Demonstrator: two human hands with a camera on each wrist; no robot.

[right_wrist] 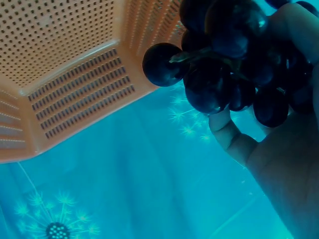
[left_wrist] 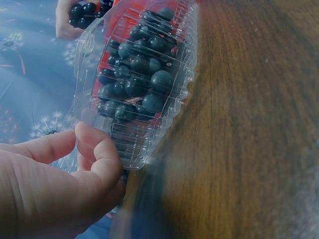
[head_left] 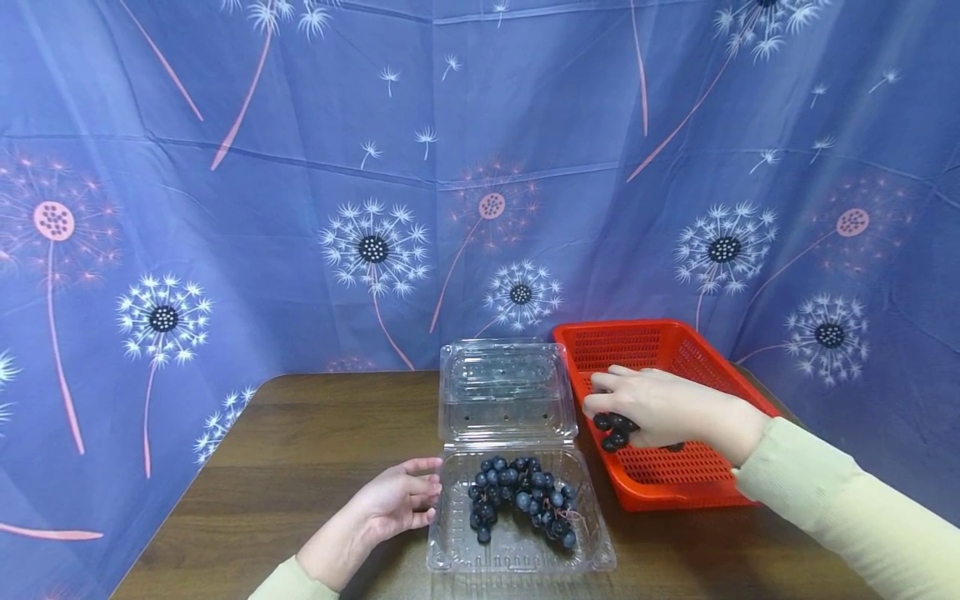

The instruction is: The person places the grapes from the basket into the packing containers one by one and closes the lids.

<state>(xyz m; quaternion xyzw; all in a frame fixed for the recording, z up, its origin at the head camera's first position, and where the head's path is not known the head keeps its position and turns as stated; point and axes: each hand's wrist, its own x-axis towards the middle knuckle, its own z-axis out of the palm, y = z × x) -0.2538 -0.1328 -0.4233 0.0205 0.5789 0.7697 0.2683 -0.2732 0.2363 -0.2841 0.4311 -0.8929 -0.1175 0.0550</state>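
Note:
My left hand (head_left: 397,504) is at the left side of a clear plastic clamshell container (head_left: 517,562), its thumb and fingertips pinching the rim in the left wrist view. Dark grapes (head_left: 506,479) lie inside in a curved bunch, with brownish stems showing at the right. Over the red basket (head_left: 660,493), my right hand (head_left: 645,404) grips another bunch of dark grapes (right_wrist: 207,84). Several of its berries hang below the fingers, and the palm hides part of the bunch in the head view.
The container's lid (head_left: 502,387) stands hinged open at the back, close beside the basket's left wall. Brown wooden table (head_left: 315,450) extends to the left. A blue dandelion-print cloth (head_left: 285,208) hangs behind the table.

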